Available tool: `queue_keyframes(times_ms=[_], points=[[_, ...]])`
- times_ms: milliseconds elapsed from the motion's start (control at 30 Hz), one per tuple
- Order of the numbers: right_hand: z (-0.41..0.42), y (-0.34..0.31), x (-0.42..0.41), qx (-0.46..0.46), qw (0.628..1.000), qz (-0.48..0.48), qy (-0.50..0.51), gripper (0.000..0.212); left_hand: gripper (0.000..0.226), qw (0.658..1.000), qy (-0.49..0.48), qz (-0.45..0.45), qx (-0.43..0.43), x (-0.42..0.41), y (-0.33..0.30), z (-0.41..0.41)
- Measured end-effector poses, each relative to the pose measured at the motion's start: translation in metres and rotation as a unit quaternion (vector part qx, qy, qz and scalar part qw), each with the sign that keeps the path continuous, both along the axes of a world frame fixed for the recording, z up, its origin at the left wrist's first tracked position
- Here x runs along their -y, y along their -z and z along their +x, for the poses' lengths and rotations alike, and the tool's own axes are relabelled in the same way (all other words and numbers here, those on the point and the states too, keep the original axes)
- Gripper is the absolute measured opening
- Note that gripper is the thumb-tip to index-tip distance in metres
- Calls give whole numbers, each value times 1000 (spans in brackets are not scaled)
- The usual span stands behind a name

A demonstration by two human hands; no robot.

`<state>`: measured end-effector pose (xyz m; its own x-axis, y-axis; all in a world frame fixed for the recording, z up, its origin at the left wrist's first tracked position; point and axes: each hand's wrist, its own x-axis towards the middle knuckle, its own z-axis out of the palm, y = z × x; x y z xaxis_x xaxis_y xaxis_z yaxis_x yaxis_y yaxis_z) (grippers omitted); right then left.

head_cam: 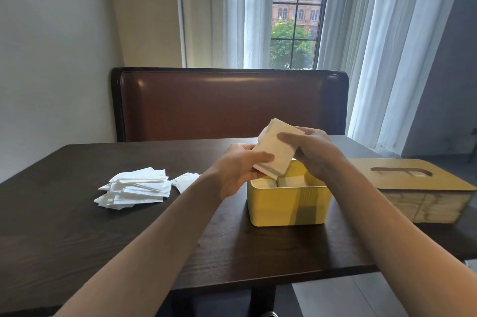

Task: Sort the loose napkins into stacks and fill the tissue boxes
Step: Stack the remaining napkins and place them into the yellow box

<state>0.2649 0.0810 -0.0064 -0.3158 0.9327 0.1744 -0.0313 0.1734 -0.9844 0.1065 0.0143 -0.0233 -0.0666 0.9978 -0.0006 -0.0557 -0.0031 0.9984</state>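
Both my hands hold a tidy stack of white napkins (pixel 277 151) tilted just above the open yellow tissue box (pixel 286 205). My left hand (pixel 240 169) grips the stack's lower left side. At its upper right edge, my right hand (pixel 313 151) grips it with the thumb across the top. Folded napkins lie inside the box (pixel 291 182). A loose pile of white napkins (pixel 136 187) lies on the table to the left, with one more napkin (pixel 185 180) beside it.
A wooden tissue box with a slotted lid (pixel 418 190) stands to the right of the yellow box. The dark wooden table (pixel 103 239) ends close to me. A brown leather bench back (pixel 227 105) stands behind it, under a curtained window.
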Motion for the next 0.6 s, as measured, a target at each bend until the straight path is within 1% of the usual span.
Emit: queue_keyframes(times_ms=[67, 133, 167, 233, 333, 367, 400, 433, 467, 500, 533, 600], points=[[1, -1, -4, 3, 999, -43, -3, 21, 42, 1000, -1, -6, 3, -5, -4, 6], [2, -1, -9, 25, 994, -107, -20, 33, 59, 1000, -17, 0, 8, -10, -6, 9], [2, -1, -10, 33, 989, -138, -35, 40, 61, 1000, -18, 4, 10, -11, -5, 10], [5, 1, -15, 42, 981, -175, -67, 48, 57, 1000, -8, 3, 12, -13, -5, 12], [9, 3, -26, 47, 978, -174, -106, 66, 57, 1000, 17, -4, 16, -16, -3, 12], [9, 4, -30, 42, 979, -170, -108, 69, 54, 1000, 15, -2, 7, -17, -1, 11], [10, 6, -34, 37, 980, -169, -97, 66, 48, 1000, 0, 6, -21, -17, 0, 9], [10, 9, -39, 33, 981, -173, -80, 59, 41, 997, -33, 18, -65, -18, 2, 7], [10, 12, -45, 47, 982, -175, -60, 53, 35, 990, -80, 32, -107, -20, 4, 4], [10, 15, -50, 82, 979, -178, -50, 49, 30, 982, -129, 44, -129, -22, 6, 1], [9, 18, -54, 129, 973, -182, -58, 48, 27, 976, -167, 51, -127, -24, 8, -2], [4, 20, -56, 221, 948, -202, -104, 48, 29, 975, -197, 41, -92, -25, 12, -6]])
